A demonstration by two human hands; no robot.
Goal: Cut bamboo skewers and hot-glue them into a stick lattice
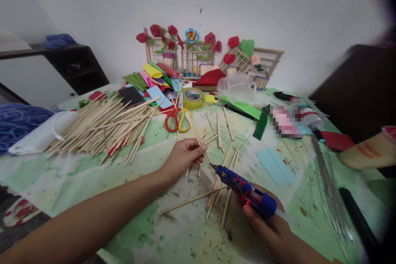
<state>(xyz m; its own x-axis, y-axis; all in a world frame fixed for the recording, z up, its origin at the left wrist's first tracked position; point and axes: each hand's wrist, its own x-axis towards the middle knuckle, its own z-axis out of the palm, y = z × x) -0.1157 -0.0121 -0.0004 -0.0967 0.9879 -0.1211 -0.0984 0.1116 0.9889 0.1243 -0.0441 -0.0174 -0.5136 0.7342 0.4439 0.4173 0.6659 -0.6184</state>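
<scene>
Between the thumb and fingers of my left hand (185,155) is a thin wooden stick (194,128), slanting from upper left to lower right. My right hand (269,225) is wrapped round a blue glue gun (246,189); a red light glows on it and a clear glue stick (287,217) pokes out of its back. The gun's nozzle touches or nearly touches the held stick, I cannot tell which. Several loose sticks (227,202) lie below and around both hands, and shorter pieces (219,130) lie just beyond.
A big pile of sticks (93,126) covers the left side. Scissors (177,120) and a roll of tape (193,98) lie beyond my hands. Stick frames with paper flowers (198,55) lean on the wall. A cup (371,148) stands at the right, near wires (328,189).
</scene>
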